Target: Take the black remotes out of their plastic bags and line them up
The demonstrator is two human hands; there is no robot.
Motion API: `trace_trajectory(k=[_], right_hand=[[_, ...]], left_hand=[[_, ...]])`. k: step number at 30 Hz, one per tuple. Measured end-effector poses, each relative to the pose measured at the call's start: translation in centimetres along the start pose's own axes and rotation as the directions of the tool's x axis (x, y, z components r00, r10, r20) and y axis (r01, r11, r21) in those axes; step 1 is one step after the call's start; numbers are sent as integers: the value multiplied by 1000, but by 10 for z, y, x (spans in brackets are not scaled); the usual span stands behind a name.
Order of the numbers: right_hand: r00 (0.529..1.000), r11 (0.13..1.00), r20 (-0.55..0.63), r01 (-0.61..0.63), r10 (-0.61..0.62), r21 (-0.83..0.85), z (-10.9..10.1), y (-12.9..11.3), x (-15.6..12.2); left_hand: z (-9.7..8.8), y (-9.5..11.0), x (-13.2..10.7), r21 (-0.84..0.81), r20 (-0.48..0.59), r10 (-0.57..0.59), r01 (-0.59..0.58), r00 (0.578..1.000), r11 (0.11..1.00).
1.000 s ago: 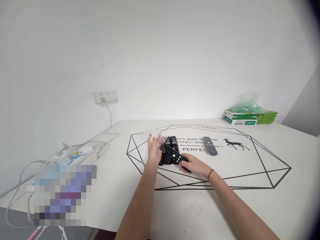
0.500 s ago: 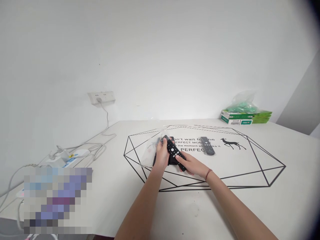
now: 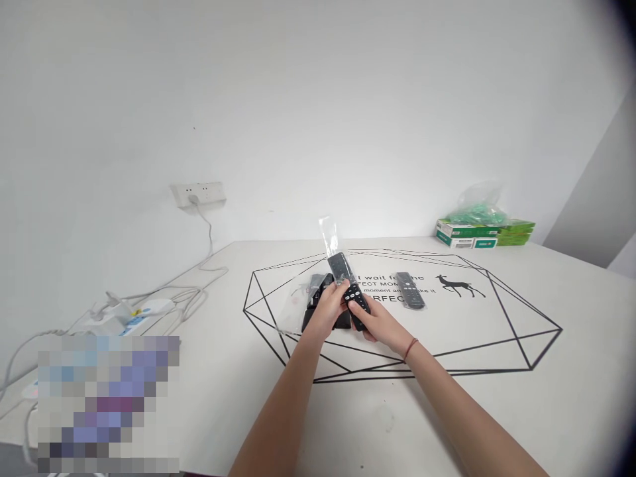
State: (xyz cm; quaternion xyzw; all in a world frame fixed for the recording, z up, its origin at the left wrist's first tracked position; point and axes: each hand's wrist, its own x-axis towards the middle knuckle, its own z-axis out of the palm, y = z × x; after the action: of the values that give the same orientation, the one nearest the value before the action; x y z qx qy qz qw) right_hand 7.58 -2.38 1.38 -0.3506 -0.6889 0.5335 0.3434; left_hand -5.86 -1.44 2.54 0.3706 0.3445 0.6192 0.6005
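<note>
Head view: I see my left hand (image 3: 330, 308) and right hand (image 3: 378, 322), each grip holding one black remote (image 3: 354, 293) half inside a clear sleeve (image 3: 328, 237)

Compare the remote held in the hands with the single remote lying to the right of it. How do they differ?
The held remote is raised and tilted, gripped by the left hand and right hand; the single remote lies flat on the table, untouched. The held remote has a clear bag over its far end and looks deep black; the single remote looks greyer. Both are slim and long.
</note>
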Motion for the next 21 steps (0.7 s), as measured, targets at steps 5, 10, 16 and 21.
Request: trace_trajectory(k=[5,10,16,21], right_hand=[[916,983,401,-65,-8,169,-2,-15,-10],[897,979,432,7,-96,203,2,-18,-13],[942,922,-59,309,-331,-234,9,-10,-7],[833,778,-204,353,-514,-520,2,-5,-2]], left_hand=[[-16,22,5,-392,-153,-9,-52,988,918],[-30,34,6,-596,-192,-8,-110,981,795],[-10,13,2,-525,-70,-62,16,996,851],[15,-13,-4,-418,2,-95,88,995,904]])
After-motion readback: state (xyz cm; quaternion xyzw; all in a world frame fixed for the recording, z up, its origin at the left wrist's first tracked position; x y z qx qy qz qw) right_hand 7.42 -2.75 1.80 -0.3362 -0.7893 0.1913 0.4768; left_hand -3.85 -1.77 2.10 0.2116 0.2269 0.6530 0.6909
